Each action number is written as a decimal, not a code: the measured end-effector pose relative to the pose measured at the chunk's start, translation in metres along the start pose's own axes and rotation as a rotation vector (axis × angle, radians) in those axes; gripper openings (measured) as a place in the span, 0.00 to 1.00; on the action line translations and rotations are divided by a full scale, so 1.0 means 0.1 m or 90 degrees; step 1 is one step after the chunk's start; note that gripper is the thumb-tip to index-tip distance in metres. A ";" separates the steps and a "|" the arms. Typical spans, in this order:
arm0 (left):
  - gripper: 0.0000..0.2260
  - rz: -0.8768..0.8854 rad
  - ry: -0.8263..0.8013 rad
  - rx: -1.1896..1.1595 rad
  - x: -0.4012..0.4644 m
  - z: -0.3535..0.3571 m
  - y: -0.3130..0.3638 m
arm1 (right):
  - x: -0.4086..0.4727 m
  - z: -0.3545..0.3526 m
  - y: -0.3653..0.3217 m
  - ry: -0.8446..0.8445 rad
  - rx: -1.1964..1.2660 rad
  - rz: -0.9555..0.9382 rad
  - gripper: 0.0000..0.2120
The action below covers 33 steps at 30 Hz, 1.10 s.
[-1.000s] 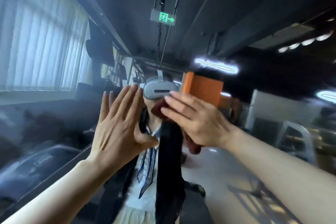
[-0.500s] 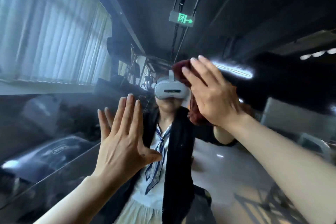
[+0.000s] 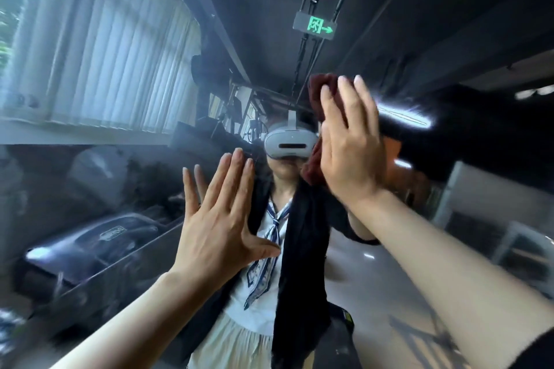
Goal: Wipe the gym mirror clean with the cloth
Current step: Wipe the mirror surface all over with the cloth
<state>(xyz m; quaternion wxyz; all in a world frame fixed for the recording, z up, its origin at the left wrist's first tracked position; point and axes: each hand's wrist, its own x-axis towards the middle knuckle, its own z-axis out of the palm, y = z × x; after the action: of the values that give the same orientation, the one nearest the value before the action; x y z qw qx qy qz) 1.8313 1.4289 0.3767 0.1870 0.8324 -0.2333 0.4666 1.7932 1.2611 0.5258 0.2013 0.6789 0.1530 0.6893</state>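
The gym mirror (image 3: 389, 263) fills the whole view and reflects me, a person in a white headset and dark jacket. My right hand (image 3: 350, 144) lies flat with straight fingers on a dark red cloth (image 3: 314, 93), pressing it against the glass at head height. Most of the cloth is hidden behind the hand; its edges show above the fingertips and at the hand's left side. My left hand (image 3: 218, 228) rests flat on the mirror lower and to the left, fingers spread and straight, holding nothing.
In the reflection, a window with vertical blinds (image 3: 99, 48) runs along the left, with dark gym machines (image 3: 99, 237) below it. A green exit sign (image 3: 314, 25) hangs from the dark ceiling. Pale floor and equipment frames (image 3: 515, 249) show at the right.
My right hand has swept the cloth upward across the glass, from chest height to head height. My left hand has stayed pressed on the mirror. The view has tilted upward.
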 end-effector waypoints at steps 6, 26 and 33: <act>0.52 -0.017 0.082 -0.086 0.00 -0.14 -0.19 | -0.41 -0.15 -0.05 -0.205 0.070 -0.475 0.20; 0.47 -0.016 0.114 -0.031 0.26 -0.14 -0.44 | 0.59 0.23 -0.16 0.076 -0.015 0.117 0.21; 0.44 -0.018 0.170 -0.119 -0.10 0.00 -0.22 | -0.28 0.05 -0.32 -0.144 0.057 -0.298 0.21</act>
<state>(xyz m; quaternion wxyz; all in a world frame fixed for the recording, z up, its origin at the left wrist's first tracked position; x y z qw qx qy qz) 1.8395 1.4487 0.3661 0.2996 0.7452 -0.2369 0.5466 1.8007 1.2747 0.4861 0.3405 0.7061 0.3127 0.5363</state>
